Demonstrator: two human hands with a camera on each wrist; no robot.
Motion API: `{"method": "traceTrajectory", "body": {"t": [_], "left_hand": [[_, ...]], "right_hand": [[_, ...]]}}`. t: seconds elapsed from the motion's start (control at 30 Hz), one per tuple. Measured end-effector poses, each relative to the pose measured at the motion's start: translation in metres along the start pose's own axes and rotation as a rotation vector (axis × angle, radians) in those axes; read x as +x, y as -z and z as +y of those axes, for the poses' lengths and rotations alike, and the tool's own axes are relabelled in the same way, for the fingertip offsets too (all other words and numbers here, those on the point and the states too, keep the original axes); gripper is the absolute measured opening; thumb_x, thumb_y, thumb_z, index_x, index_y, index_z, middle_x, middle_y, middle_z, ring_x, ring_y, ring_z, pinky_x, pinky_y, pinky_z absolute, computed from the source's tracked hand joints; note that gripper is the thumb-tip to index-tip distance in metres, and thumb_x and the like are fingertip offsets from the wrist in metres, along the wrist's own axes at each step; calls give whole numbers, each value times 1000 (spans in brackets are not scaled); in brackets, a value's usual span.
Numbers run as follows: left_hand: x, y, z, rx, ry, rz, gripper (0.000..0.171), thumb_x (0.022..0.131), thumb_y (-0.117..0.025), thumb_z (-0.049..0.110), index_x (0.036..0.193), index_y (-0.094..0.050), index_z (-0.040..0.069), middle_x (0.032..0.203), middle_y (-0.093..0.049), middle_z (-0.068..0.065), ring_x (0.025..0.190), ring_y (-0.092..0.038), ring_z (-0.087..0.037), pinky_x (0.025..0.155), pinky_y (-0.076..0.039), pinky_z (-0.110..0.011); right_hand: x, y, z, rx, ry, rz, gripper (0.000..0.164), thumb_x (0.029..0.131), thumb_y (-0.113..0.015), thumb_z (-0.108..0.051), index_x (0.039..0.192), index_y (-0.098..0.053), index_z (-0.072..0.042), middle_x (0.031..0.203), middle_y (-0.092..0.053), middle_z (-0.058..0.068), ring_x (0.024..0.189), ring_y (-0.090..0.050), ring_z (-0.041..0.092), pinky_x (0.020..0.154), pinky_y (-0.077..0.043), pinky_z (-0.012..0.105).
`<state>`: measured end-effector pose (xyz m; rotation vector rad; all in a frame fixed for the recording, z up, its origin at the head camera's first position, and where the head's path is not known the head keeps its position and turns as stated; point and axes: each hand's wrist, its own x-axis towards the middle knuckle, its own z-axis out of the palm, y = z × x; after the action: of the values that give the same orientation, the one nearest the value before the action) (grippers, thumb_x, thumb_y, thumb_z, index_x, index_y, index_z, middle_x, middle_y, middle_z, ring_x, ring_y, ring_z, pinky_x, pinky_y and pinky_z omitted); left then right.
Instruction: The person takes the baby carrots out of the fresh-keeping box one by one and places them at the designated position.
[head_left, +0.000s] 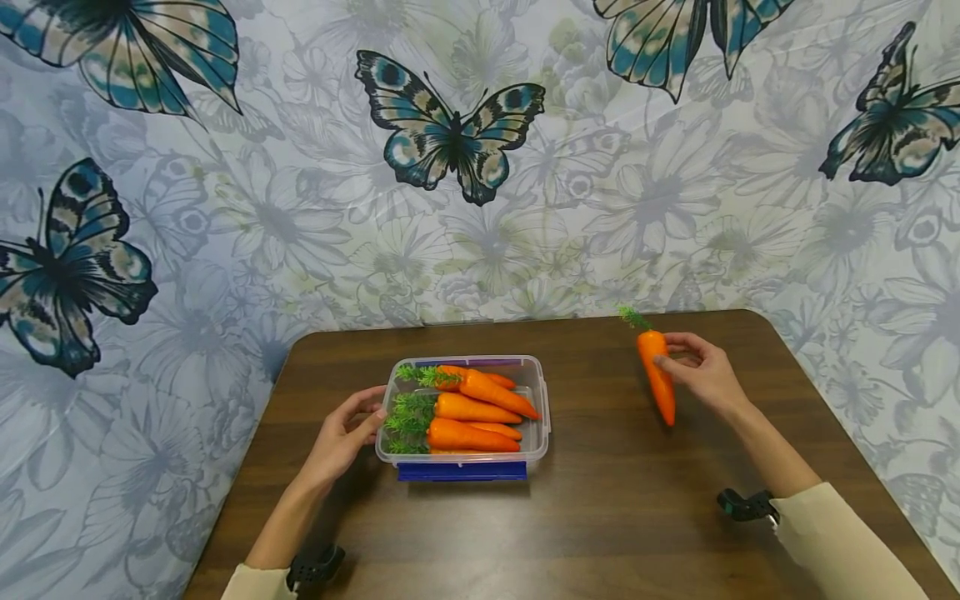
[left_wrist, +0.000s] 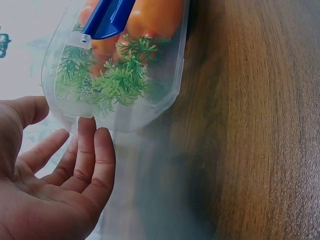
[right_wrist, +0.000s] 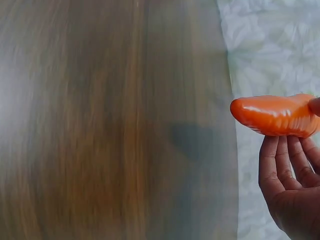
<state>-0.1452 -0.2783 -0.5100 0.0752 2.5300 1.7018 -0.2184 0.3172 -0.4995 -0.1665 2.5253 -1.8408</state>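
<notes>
A clear plastic container [head_left: 536, 450] with blue clips holds several orange carrots [head_left: 480, 408], their green leafy tops pointing left. My left hand [head_left: 341, 437] holds the container's left end, thumb at the rim and fingertips against the end wall. In the left wrist view, the fingers [left_wrist: 102, 160] curve up to the container's rounded end, beside the leafy tops [left_wrist: 120, 82]. Over the table's right side, my right hand [head_left: 705, 371] pinches a single carrot [head_left: 656, 375] between thumb and fingers, tip down and leafy top up. The right wrist view shows that carrot [right_wrist: 272, 115] lying across the fingertips.
Both things are at a brown wooden table [head_left: 600, 517] with rounded far corners. Behind it hangs a pale floral cloth with large butterflies [head_left: 453, 137]. Dark straps [head_left: 746, 504] sit on both wrists, near the cream sleeves [head_left: 840, 542].
</notes>
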Motion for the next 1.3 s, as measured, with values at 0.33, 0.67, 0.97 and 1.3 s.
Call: {"method": "traceTrajectory", "body": {"t": [0.33, 0.67, 0.97, 1.3], "left_hand": [[-1, -1, 1, 1, 1, 4, 49, 111, -63, 31, 156, -54, 15, 136, -61, -24, 108, -69, -20, 85, -60, -27], [1, -1, 1, -16, 5, 4, 49, 111, -63, 30, 156, -54, 13, 136, -60, -26, 106, -70, -20, 84, -61, -26], [-2, -2, 3, -30, 36, 0, 51, 111, -63, 32, 158, -51, 15, 138, -57, -25, 108, -69, -21, 84, -61, -28], [-2, -3, 3, -46, 54, 1, 52, 111, -62, 33, 159, -51, 16, 139, -55, -24, 107, -68, -21, 84, -62, -30]], "right_hand": [[-3, 41, 22, -45, -59, 100, 48, 105, -73, -22, 144, -57, 0, 106, -65, -26, 87, -70, -6, 73, -62, 20], [3, 72, 42, -72, -124, 164, 53, 106, -71, -25, 148, -53, 1, 103, -63, -30, 88, -68, -10, 73, -62, 19], [9, 103, 48, -356, -192, 210, 71, 104, -68, -47, 150, -53, 4, 99, -55, -30, 83, -52, -18, 70, -52, 11], [18, 126, 53, -469, -251, 257, 73, 104, -64, -50, 147, -55, 8, 127, -66, 21, 85, -49, -10, 69, -45, 12]]}}
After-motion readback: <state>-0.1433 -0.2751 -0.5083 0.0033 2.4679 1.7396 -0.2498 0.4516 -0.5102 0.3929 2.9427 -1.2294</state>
